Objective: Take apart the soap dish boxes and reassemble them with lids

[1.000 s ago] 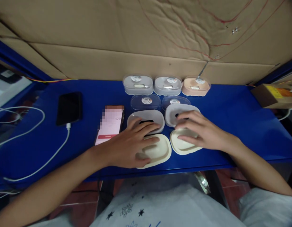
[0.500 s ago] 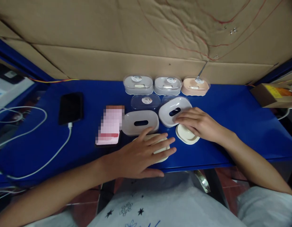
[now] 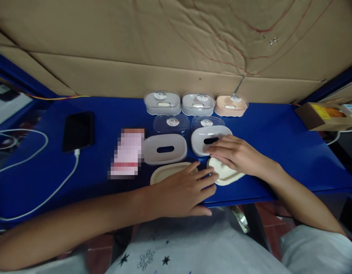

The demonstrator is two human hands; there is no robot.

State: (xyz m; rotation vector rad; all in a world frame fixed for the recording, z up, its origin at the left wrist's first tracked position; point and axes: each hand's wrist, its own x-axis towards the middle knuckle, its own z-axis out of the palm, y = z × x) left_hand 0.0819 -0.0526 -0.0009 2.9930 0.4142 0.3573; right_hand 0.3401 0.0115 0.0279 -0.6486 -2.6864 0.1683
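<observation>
My left hand [image 3: 183,190] is spread open, palm down, over the left cream oval tray [image 3: 161,171] and covers part of it. Its fingertips reach the edge of the right cream tray [image 3: 231,175]. My right hand [image 3: 235,154] has its fingers together on the near rim of a pale oval piece [image 3: 197,139] with a slot in its middle. That hand also hides part of the right cream tray. A matching slotted piece [image 3: 178,152] lies to the left. Behind them are two clear lids [image 3: 161,123] with round stickers.
Three lidded oval boxes, two grey [image 3: 163,108] and one peach [image 3: 230,110], line the back of the blue table [image 3: 278,133]. A phone with a blurred screen [image 3: 127,152] and a black phone on a white cable [image 3: 77,131] lie left. A cardboard box [image 3: 321,120] stands right.
The right slotted piece has gone from tilted to nearly level, baring the clear lid behind it. My left hand has shifted right, its fingers now at the right cream tray.
</observation>
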